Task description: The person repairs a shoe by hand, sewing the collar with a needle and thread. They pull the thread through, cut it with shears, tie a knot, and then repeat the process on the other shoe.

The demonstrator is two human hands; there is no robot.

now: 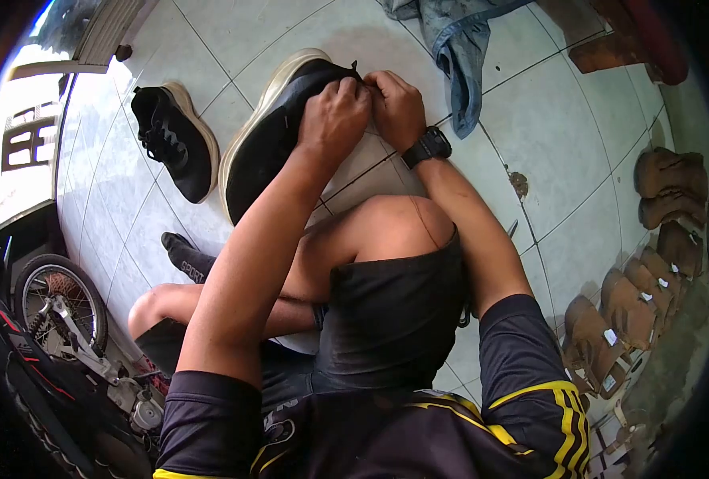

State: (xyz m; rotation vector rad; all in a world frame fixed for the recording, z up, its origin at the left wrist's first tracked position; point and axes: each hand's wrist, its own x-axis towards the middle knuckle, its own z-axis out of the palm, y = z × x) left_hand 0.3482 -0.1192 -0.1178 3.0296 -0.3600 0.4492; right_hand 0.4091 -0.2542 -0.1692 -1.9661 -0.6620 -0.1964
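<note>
A black shoe (260, 152) with a thick off-white sole stands out large in front of me, tilted with its sole edge to the left. My left hand (337, 116) lies against its upper, fingers curled and pinched. Beside it, my right hand (398, 108) is closed too, its fingertips meeting the left ones at the shoe's right edge. A small black tip pokes up between the hands; what the fingers pinch is hidden. A black watch (428, 148) is on my right wrist. The matching black shoe (177, 144) rests on the tiles to the left.
Blue denim cloth (458, 60) lies at the top, near a reddish-brown furniture leg (610, 56). Several brown shoes (630, 307) line the right side. A motorcycle (59, 351) stands at lower left. My foot in a dark sock (187, 257) is on the tiled floor (562, 184).
</note>
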